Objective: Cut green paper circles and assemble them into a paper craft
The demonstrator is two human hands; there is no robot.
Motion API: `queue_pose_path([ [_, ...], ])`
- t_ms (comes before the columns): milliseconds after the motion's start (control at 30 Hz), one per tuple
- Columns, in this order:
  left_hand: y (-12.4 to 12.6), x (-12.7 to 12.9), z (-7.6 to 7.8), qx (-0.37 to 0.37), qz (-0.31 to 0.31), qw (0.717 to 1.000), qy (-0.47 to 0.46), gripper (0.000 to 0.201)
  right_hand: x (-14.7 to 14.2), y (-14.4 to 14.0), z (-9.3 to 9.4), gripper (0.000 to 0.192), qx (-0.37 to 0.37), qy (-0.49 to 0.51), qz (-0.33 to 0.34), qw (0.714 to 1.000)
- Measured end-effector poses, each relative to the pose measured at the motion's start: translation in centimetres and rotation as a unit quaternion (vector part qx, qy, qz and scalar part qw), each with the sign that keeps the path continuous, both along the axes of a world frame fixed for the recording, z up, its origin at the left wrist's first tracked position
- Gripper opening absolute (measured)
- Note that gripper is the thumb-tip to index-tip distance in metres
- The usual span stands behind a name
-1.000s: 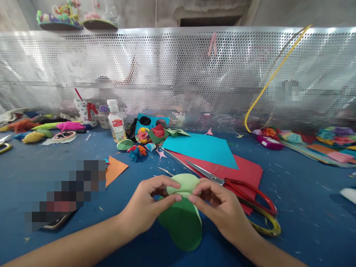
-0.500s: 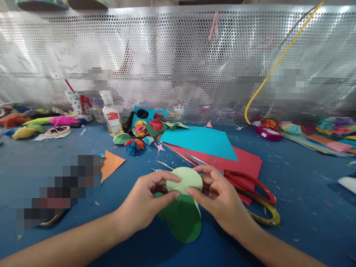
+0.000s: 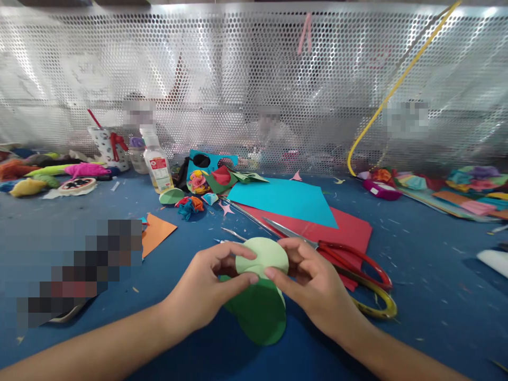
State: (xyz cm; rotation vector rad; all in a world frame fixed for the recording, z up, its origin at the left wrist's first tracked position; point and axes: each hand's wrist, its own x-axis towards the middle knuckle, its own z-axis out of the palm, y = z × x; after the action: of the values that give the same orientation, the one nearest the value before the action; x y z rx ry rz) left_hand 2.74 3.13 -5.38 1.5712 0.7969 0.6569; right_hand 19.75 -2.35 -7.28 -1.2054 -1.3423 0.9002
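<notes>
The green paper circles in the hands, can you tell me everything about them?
The green paper circles look like thin craft paper cut into round discs. The pale green top one is bent upward, and darker green ones lie under it, reaching toward the person over the blue table. How many there are is unclear. The left hand pinches them from one side and the right hand from the other, thumbs and fingertips meeting at the fold. Red-handled scissors lie just behind the right hand.

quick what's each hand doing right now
Left hand: closed, pinching the left edge of the green paper circle.
Right hand: closed, pinching the same circle's right edge.
</notes>
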Motion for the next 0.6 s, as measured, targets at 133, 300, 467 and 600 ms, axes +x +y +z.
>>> queue_pose_path([
  [133,0.09,0.03,-0.04,-0.01,0.001,1.0,-0.005,0.027,0.01,-0.11,0.02,0.028,0.0,-0.008,-0.008,1.0],
  [300,-0.05,0.04,-0.16,-0.022,0.006,1.0,-0.012,0.024,-0.02,-0.22,0.01,0.026,0.004,-0.027,-0.016,0.999],
  [467,-0.22,0.02,-0.04,-0.042,0.007,0.996,-0.076,0.033,-0.17,-0.36,0.22,0.02,0.018,-0.026,-0.016,0.999],
  [600,0.08,0.18,-0.06,-0.076,-0.04,0.992,-0.097,0.046,-0.18,-0.44,0.32,0.019,0.024,-0.036,-0.007,0.999],
])
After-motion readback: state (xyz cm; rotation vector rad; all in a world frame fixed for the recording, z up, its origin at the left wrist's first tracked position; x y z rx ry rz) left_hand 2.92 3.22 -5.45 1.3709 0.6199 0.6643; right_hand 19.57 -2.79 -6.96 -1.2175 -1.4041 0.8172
